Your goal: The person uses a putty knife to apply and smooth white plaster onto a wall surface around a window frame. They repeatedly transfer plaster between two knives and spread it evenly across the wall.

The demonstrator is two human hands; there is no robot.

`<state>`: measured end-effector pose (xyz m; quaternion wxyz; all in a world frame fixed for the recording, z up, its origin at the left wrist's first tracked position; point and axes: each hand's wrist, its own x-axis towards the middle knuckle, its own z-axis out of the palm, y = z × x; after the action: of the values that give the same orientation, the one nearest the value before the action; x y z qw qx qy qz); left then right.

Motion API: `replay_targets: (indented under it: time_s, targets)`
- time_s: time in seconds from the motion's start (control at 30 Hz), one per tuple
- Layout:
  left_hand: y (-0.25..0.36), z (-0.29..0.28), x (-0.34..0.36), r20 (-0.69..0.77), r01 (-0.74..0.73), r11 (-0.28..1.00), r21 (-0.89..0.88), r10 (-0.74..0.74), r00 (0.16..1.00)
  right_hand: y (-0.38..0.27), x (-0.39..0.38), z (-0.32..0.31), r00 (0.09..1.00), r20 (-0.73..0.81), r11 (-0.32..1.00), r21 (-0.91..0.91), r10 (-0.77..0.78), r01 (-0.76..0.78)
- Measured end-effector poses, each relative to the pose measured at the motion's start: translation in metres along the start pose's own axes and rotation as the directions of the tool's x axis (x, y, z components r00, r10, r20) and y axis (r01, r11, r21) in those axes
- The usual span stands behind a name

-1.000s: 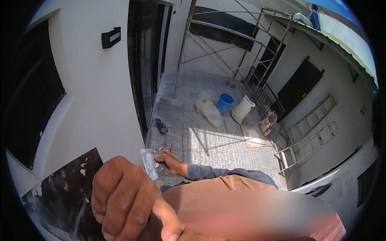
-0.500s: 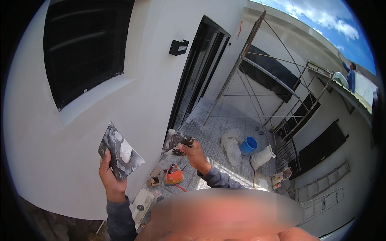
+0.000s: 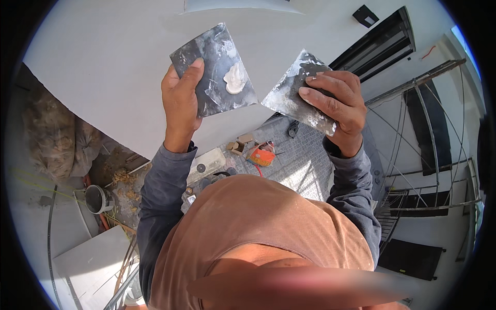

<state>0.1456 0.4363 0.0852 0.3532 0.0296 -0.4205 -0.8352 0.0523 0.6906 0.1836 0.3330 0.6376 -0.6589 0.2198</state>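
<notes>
My left hand (image 3: 182, 101) grips a dark, flat square putty spreader (image 3: 214, 77), thumb laid over its face. A lump of white putty (image 3: 236, 78) sits on that face near the right edge, with white smears around it. My right hand (image 3: 338, 106) is closed on a second dark spreader (image 3: 302, 88), also streaked white, its fingers lying across the face. The two spreaders are held up in front of the white wall (image 3: 119, 67), their near corners almost meeting; whether they touch I cannot tell.
Below lie an orange bag (image 3: 261, 154) and a small cardboard box (image 3: 235, 146) on the tiled floor (image 3: 305, 142). Metal scaffolding (image 3: 436, 129) stands at the right. A bucket (image 3: 98, 199), a white board (image 3: 93, 263) and plastic-wrapped material (image 3: 51, 134) are at the left.
My view has swung down and leftward. Both hands have come up and closer together, and the right spreader now tilts next to the left one. The putty lump stays on the left spreader.
</notes>
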Motion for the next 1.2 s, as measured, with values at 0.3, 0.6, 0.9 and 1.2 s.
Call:
replay_targets:
  time_s: [0.3, 0.6, 0.9, 1.2]
  targets:
    - [0.015, -0.018, -0.020, -0.090, 0.085, 0.996, 0.006, -0.084, 0.992, -0.027, 0.040, 0.036, 0.972, 0.159, 0.984, 0.074, -0.172, 0.161]
    - [0.013, -0.054, -0.026, -0.162, -0.014, 0.997, 0.080, 0.027, 0.986, -0.024, 0.026, 0.045, 0.968, 0.207, 0.989, 0.042, -0.144, 0.138]
    - [-0.008, -0.071, -0.027, -0.228, 0.193, 0.980, 0.057, -0.175, 0.958, -0.014, -0.038, 0.083, 0.991, 0.101, 0.980, 0.171, 0.085, -0.102]
    - [-0.063, -0.091, -0.032, 0.377, 0.523, 0.702, -0.483, -0.373, 0.848, -0.033, -0.090, 0.119, 0.846, 0.227, 0.830, 0.190, 0.482, -0.524]
